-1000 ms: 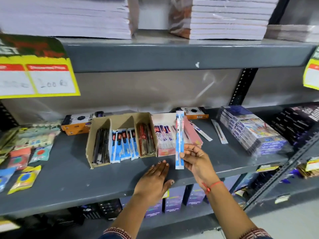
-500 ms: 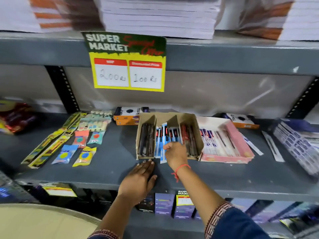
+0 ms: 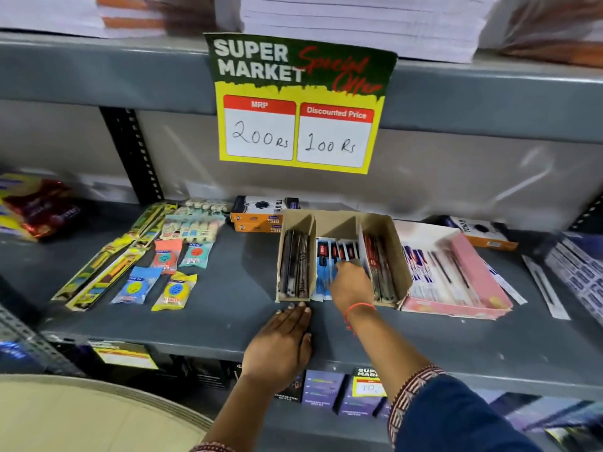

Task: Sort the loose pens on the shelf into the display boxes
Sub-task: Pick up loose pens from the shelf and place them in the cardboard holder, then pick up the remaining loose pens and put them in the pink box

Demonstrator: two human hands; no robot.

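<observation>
Grey metal shelf, store setting, viewed from above. Brown cardboard display box is seen at centre, divided into three compartments. Left compartment: dark pens. Middle compartment: blue-and-white packaged pens. Right compartment: red-and-dark pens. Right hand is placed over the middle compartment, fingers curled down onto the blue packs; whether a pack is pinched cannot be told. Left hand is laid flat on the shelf at 6 o'clock of the box, fingers pressed together, fingertips just short of its front edge. Pink tray touches the box at 3 o'clock and is filled with white-and-blue pen packs. Loose packaged pens are noted further toward 3 o'clock, on the bare shelf. Orange-and-white cartons are stacked at 10 o'clock. Price sign hangs at 12 o'clock.
</observation>
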